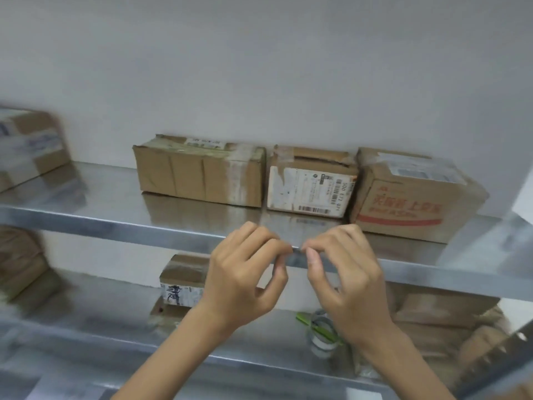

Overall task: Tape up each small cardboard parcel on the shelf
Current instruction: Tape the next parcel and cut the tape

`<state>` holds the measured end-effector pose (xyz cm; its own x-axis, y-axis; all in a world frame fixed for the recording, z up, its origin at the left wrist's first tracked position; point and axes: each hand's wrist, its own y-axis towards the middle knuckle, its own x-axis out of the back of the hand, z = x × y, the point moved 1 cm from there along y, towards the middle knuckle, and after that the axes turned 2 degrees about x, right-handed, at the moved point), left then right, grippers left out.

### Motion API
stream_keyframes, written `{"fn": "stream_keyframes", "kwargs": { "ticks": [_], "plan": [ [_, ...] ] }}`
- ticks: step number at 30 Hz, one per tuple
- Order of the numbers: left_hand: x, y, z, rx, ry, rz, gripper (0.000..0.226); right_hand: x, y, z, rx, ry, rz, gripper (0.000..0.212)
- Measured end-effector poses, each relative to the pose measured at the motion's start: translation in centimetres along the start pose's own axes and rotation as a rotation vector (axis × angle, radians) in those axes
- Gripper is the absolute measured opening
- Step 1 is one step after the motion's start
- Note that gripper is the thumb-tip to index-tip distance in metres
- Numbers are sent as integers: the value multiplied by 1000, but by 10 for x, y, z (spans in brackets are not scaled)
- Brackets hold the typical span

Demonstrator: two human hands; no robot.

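Three parcels [311, 186] line the steel shelf [101, 197] against a white wall [259, 67].

Looks like a parcel storeroom. Just steel shelving [101, 197] against a bare white wall [259, 67], labelled cardboard parcels [311, 189] lined up at 12 o'clock.

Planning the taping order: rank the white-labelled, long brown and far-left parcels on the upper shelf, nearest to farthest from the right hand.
1. White-labelled parcel, just behind the right hand.
2. Long brown parcel, to its left.
3. Far-left parcel, far off to the left.
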<state>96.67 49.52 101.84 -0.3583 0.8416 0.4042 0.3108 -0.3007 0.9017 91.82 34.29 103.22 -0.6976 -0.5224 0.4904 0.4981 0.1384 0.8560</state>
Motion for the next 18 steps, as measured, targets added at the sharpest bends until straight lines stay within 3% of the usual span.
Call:
{"fn": "stream_keyframes", "kwargs": {
  "ticks": [3, 9, 12, 14, 16, 18],
  "plan": [
    [27, -19, 30, 4, -28, 47, 14, -39, -3, 32, 51, 12, 15, 26],
    [55, -75, 97, 23, 7, 213, 9, -115, -24, 67, 67, -18, 205, 24],
    [56, -110, 144, 106, 116, 336, 13, -155, -48, 56, -121, -35, 388, 21],
    [55, -130, 182, 331, 171, 371, 17, -180, -62, 40, -474, 80, 500, 16],
    [51, -148, 222, 715, 177, 384, 22, -202, -73, 21, -798, 216, 550, 18],
    [44, -163, 249, 1086, 128, 512, 39, -220, -78, 11, -949, 232, 624, 26]
  ]
}}
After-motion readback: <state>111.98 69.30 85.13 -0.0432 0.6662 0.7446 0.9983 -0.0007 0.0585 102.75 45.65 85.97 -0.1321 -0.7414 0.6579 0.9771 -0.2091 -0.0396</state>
